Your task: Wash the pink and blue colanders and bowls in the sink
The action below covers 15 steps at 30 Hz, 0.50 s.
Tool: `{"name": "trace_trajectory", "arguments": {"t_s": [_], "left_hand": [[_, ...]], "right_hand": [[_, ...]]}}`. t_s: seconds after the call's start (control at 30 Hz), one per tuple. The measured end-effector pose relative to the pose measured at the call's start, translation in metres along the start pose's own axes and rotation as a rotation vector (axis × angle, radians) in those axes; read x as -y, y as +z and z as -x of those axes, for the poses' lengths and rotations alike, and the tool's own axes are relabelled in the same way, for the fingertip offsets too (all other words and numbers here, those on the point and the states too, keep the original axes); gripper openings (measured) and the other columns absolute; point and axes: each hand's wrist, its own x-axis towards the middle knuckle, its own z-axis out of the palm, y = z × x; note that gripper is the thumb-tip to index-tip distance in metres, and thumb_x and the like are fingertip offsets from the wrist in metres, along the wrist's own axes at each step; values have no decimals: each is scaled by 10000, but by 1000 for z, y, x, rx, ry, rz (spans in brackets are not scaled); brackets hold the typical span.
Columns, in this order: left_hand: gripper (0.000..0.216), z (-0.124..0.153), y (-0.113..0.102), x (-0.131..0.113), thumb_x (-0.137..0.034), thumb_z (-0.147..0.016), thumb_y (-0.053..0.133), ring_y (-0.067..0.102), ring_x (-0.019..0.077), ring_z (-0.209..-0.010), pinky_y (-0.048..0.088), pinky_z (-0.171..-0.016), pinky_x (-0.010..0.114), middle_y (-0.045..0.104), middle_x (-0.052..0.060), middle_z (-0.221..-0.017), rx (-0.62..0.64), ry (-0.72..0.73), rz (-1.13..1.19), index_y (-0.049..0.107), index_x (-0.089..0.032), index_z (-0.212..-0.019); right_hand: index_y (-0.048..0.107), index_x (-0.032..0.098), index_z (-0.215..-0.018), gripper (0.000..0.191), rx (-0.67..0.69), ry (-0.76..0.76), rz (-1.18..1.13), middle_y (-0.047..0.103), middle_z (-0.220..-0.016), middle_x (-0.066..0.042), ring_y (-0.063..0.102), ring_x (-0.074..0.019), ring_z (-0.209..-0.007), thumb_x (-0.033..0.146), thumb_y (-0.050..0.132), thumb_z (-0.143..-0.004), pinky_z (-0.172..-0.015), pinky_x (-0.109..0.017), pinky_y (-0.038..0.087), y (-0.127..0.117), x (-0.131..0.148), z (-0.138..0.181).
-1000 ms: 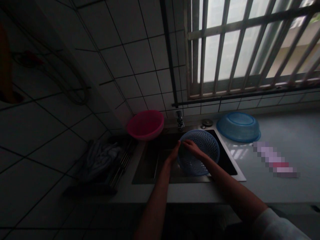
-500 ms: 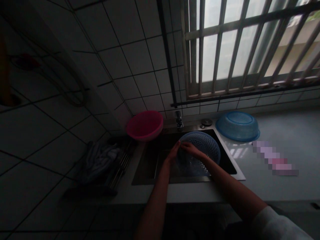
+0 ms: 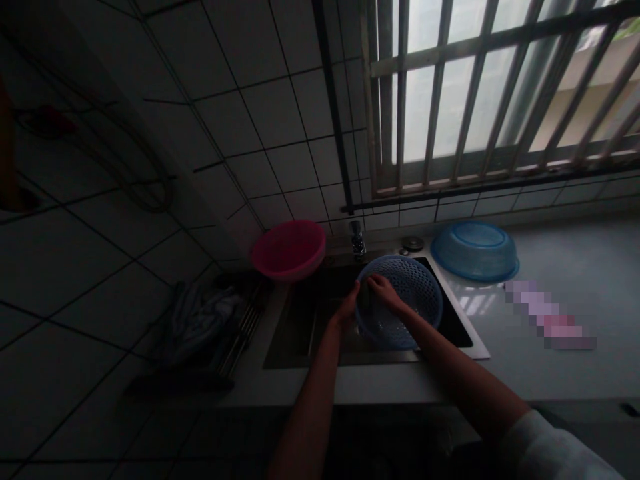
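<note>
The blue colander (image 3: 419, 288), just right of the left grip (image 3: 347, 309) clamped on its rim, should handle light, slightly flexible and slippery, best held there, though whether the right grip (image 3: 384, 291) is closed I cannot tell.

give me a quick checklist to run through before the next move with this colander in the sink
1. Left hand on the rim of the blue colander: ok, it is at the left edge.
2. Right hand secure on the dark item at its fingers: cannot tell, too dim.
3. Colander within the opening of the sink: ok in this view; whether it rests on the bottom, cannot tell.
4. Water off at the faucet: cannot tell.
5. Pink basin clear of the colander: ok, apart at the back left.
6. Blue basin clear of both hands: ok, upside down on the counter.
</note>
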Motion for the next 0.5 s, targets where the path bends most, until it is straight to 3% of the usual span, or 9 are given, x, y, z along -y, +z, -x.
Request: {"name": "trace_trajectory", "arguments": {"t_s": [0.07,0.1,0.23,0.3,0.37,0.5], "left_hand": [[593,-2,0,3,-635,-991,515,665,293,-1278,486,-1154,458,774,122,-1240,45,15,6,701,-177,-1318],[587,-3,-2,5,-628,-995,510,666,289,-1277,485,-1155,457,772,122,-1244,49,19,3,700,-176,-1318],[611,-5,-14,3,-649,-977,537,694,293,-1227,529,-1097,434,787,131,-1192,-79,16,-39,710,-148,-1282],[614,-4,-17,1,-655,-958,572,695,296,-1224,534,-1088,421,794,132,-1169,-121,27,-45,721,-138,-1253],[591,-4,-15,1,-642,-953,595,680,293,-1251,510,-1121,421,791,131,-1183,-87,50,-26,734,-140,-1232],[574,-4,-3,4,-632,-964,579,621,301,-1340,402,-1228,466,761,126,-1273,54,67,29,733,-169,-1266]], "right_hand": [[622,212,-793,304,-117,6,-13,623,-771,-25,522,-185,-738,509,573,-837,-686,-292,457,-8,1,-5],[625,213,-799,302,-94,23,-17,626,-776,-24,523,-184,-737,509,578,-835,-686,-292,458,-8,0,-4],[658,192,-819,337,350,124,-27,622,-745,-12,510,-164,-682,528,638,-806,-641,-287,440,13,-5,13],[657,186,-815,349,456,132,-33,613,-731,-8,497,-156,-664,534,652,-798,-624,-281,425,20,-5,18],[632,193,-783,345,318,93,-25,601,-725,-6,489,-157,-666,537,639,-802,-629,-281,422,14,-1,15],[598,222,-791,332,-157,8,-36,598,-752,-16,501,-181,-718,546,561,-851,-667,-288,442,-13,9,-2]]}}
